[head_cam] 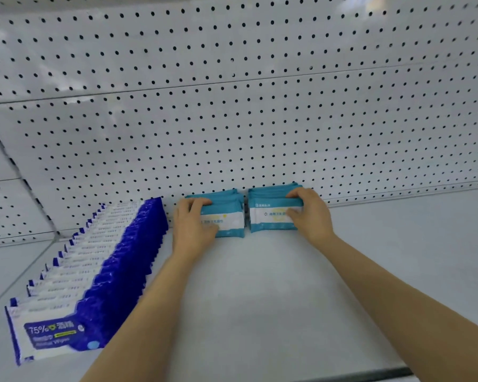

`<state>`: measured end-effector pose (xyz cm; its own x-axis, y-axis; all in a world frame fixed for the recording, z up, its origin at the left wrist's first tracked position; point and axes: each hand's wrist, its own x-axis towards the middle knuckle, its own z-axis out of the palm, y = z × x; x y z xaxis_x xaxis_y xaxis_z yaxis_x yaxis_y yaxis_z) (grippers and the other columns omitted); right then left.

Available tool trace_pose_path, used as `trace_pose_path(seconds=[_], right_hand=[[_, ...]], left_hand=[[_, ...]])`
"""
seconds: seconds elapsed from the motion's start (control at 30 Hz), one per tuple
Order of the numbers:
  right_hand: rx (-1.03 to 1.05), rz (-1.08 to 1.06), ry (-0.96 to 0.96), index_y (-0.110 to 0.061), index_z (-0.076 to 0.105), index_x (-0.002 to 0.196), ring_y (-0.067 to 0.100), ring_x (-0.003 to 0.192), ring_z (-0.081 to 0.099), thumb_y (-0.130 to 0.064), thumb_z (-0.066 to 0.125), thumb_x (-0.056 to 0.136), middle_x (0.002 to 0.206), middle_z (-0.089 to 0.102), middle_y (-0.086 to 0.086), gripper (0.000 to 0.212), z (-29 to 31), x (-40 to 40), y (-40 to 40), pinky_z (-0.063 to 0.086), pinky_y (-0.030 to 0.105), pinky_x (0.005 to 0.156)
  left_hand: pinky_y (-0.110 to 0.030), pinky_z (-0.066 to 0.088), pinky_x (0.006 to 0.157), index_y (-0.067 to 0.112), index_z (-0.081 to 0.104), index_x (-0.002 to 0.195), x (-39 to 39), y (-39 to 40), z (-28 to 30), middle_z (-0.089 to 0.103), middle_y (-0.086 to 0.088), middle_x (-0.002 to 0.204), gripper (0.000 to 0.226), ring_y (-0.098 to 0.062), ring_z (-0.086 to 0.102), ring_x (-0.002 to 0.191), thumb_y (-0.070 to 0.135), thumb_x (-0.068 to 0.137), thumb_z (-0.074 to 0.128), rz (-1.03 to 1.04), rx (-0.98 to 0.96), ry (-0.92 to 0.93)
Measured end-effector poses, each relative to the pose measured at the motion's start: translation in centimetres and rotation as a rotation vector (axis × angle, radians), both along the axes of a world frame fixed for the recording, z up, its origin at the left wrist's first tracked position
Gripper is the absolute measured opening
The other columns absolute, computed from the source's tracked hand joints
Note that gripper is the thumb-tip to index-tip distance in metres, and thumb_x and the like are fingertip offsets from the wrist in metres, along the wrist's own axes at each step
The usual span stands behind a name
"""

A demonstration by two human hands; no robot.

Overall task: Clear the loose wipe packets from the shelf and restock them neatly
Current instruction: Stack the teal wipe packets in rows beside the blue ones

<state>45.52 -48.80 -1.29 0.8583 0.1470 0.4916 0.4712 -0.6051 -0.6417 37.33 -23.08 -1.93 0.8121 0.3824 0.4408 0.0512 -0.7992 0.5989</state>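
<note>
At the shelf's [260, 285] back edge, the left hand [189, 226] grips one teal wipe-packet stack [229, 216], the right hand [311, 213] its neighbour [268, 213], the two stacks just beside each other.

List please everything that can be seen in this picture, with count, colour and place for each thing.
teal wipe packets, left group: a small upright group, exact count unclear, teal with white band, at the back of the shelf against the pegboard.
teal wipe packets, right group: a small upright group, count unclear, same colours, just right of the first, a narrow gap between them.
blue wipe packets: one long row, many, dark blue and white, on the left of the shelf, running from front to back.
shelf: one, white.
pegboard: white with dark holes, behind the shelf.
left hand: grips the left teal group.
right hand: grips the right teal group.
</note>
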Motion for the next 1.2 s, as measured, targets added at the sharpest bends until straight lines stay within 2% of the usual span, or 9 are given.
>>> trace_pose_path(seconds=[0.1,0.2,0.3,0.43,0.63,0.73,0.87,1.03,1.2], right_hand=[[-0.158,-0.091,-0.269,-0.012,0.064,0.108,0.028,0.103,0.050,-0.001,0.073,0.073,0.111,0.058,0.007,0.037,-0.9,0.4,0.3,0.049,0.040,0.081],[-0.377,-0.024,-0.479,-0.007,0.065,0.115,0.029,0.111,0.045,-0.007,0.085,0.060,0.119,0.061,0.011,0.059,-1.3,0.5,0.4,0.035,0.041,0.096],[-0.565,0.061,-0.470,-0.004,0.063,0.123,0.031,0.112,0.055,-0.018,0.092,0.052,0.120,0.064,0.010,0.078,-1.3,0.5,0.8,0.028,0.041,0.104],[-0.600,0.075,-0.413,-0.004,0.060,0.128,0.032,0.115,0.060,-0.018,0.093,0.053,0.125,0.063,0.011,0.083,-1.3,0.3,1.1,0.024,0.041,0.109],[-0.501,0.096,-0.482,-0.002,0.058,0.129,0.032,0.120,0.054,-0.015,0.089,0.060,0.128,0.060,0.014,0.077,-0.6,-0.7,0.3,0.027,0.041,0.111],[-0.422,0.101,-0.519,-0.003,0.061,0.124,0.033,0.112,0.057,-0.016,0.086,0.068,0.122,0.062,0.013,0.063,0.0,-1.8,-0.7,0.044,0.045,0.101],[-0.339,0.126,-0.582,-0.002,0.065,0.117,0.032,0.103,0.061,-0.014,0.080,0.075,0.115,0.065,0.012,0.047,-0.2,-3.5,-3.0,0.050,0.043,0.092],[-0.284,0.143,-0.554,-0.003,0.065,0.118,0.030,0.103,0.062,-0.021,0.065,0.083,0.113,0.066,0.011,0.039,-0.9,-6.6,-6.7,0.050,0.043,0.089],[-0.208,0.155,-0.568,-0.005,0.066,0.116,0.029,0.097,0.062,-0.019,0.067,0.084,0.108,0.067,0.010,0.035,-1.4,-11.0,-11.1,0.050,0.040,0.083]], left_hand=[[-0.039,0.029,0.110,0.030,0.046,0.137,-0.3,0.0,-0.4,0.032,0.002,0.144,0.075,-0.023,0.024,0.133,0.032,0.070,0.081,0.002,0.241,0.070],[-0.046,0.016,0.116,0.028,0.038,0.148,-0.2,-0.2,-1.2,0.026,-0.001,0.157,0.082,-0.028,0.016,0.143,0.042,0.077,0.077,0.037,0.457,0.041],[-0.047,0.003,0.118,0.027,0.024,0.155,-0.1,-0.5,-1.4,0.020,-0.003,0.161,0.084,-0.030,0.006,0.148,0.052,0.086,0.065,0.060,0.589,0.088],[-0.050,-0.003,0.119,0.025,0.019,0.156,-0.2,-1.1,-0.8,0.014,-0.007,0.163,0.086,-0.033,0.000,0.149,0.054,0.087,0.062,0.077,0.629,0.130],[-0.049,0.006,0.120,0.017,0.028,0.153,-0.8,-1.9,0.1,0.022,-0.011,0.160,0.090,-0.032,0.009,0.150,0.051,0.082,0.071,0.064,0.635,0.100],[-0.052,0.019,0.116,0.010,0.044,0.145,-1.5,-2.8,0.2,0.038,-0.016,0.152,0.085,-0.037,0.027,0.143,0.043,0.075,0.080,0.094,0.644,0.050],[-0.053,0.038,0.104,0.005,0.058,0.129,-3.2,-5.2,0.7,0.056,-0.018,0.133,0.070,-0.041,0.049,0.124,0.025,0.069,0.087,0.128,0.659,-0.028],[-0.048,0.044,0.097,0.008,0.060,0.126,-7.2,-10.2,0.9,0.059,-0.013,0.128,0.058,-0.036,0.052,0.118,0.017,0.073,0.083,0.069,0.650,-0.092],[-0.046,0.047,0.094,0.008,0.062,0.123,-12.1,-15.7,-0.2,0.062,-0.013,0.123,0.052,-0.034,0.056,0.112,0.015,0.076,0.080,0.013,0.646,-0.111]])
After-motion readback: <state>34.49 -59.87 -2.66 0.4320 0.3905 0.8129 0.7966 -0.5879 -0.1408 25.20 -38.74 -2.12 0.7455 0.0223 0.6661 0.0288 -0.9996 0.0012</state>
